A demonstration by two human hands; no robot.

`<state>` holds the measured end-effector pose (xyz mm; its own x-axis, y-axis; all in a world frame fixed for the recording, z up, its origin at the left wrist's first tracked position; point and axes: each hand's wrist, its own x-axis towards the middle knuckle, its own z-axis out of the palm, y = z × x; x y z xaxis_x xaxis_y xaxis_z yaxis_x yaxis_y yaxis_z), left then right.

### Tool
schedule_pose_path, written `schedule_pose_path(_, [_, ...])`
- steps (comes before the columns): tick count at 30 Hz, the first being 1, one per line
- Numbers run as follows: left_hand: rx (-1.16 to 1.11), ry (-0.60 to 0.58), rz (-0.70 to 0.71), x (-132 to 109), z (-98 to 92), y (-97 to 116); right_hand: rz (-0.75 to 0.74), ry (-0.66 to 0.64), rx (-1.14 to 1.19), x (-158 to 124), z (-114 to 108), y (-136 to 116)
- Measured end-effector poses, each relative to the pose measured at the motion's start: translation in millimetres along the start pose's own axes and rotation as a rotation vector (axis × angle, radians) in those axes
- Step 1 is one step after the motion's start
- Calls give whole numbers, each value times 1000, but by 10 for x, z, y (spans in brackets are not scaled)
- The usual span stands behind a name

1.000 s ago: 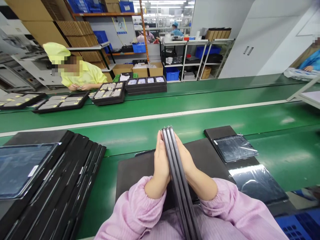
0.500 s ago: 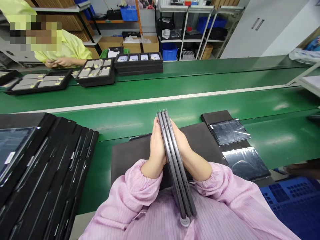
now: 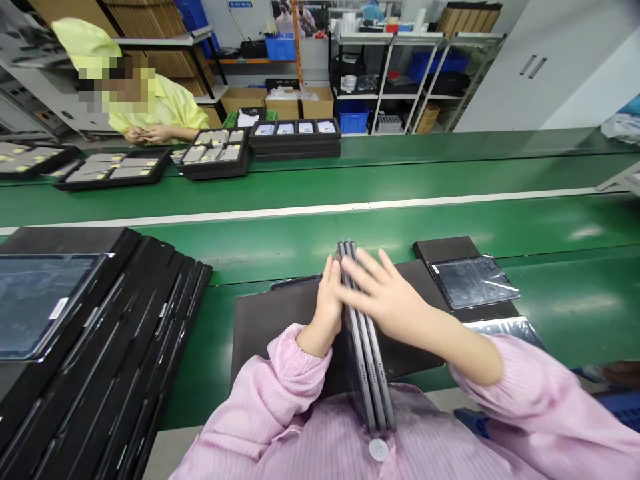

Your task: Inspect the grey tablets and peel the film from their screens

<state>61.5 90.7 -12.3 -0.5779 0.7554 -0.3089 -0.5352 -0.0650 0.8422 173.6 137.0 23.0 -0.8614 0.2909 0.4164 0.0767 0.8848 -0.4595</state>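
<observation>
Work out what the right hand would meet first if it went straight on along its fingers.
Most likely the left hand, just ahead of the right hand, which reaches across the three tablets in this view. Depth is unclear, so it might pass above the left hand instead.

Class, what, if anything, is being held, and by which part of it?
Three tablets, on edge: left hand flat against the left face near the far end; whether the blurred right hand touches them cannot be told.

Against the left fingers [image 3: 327,283], 3 tablets [image 3: 369,360] have smooth, metal-looking edges. Beyond those fingers, the green belt [image 3: 280,248] is glossy.
</observation>
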Motion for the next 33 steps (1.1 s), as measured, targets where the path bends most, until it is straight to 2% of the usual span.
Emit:
schedule_pose_path(3, [54,-73,-16,28,-103,-31,-397,-322,-359,11,-282,-41])
schedule_pose_path(5, [70,-130,-24,60,-222,-36,-535,-397,-477,34,-383,8])
schedule_pose_path(7, [63,-194,-97,102,-384,-16,-571,-376,-487,40,-436,95])
schedule_pose_path(9, [12,-248,-207,141,-559,25,-490,-294,-400,28,-474,168])
schedule_pose_path(10, [-24,-259,-237,152,-637,49,-402,-244,-333,20,-492,186])
schedule_pose_path(12, [-92,-253,-207,133,-745,94,-111,-140,-176,11,-526,175])
schedule_pose_path(14, [-138,-227,-117,46,-781,125,261,-33,11,16,-544,117])
schedule_pose_path(16, [-189,-256,-78,-107,-765,141,573,85,219,33,-525,45])
schedule_pose_path(19, [-234,-336,-98,-384,-713,173,789,252,623,62,-415,-38])
schedule_pose_path(20, [-223,-327,-96,-468,-698,193,815,283,761,66,-362,-52])
schedule_pose_path(22, [-179,-233,-72,-605,-673,244,815,315,970,55,-256,-59])
schedule_pose_path(24, [-163,-123,-77,-701,-650,287,779,328,1018,18,-173,-35])
schedule_pose_path(26, [-182,-43,-114,-771,-630,304,750,327,868,-37,-136,19])
schedule_pose_path(30, [-193,36,-140,-867,-601,277,714,314,303,-130,-181,149])
schedule_pose_path(33, [-190,40,-111,-881,-592,253,650,312,124,-136,-209,140])
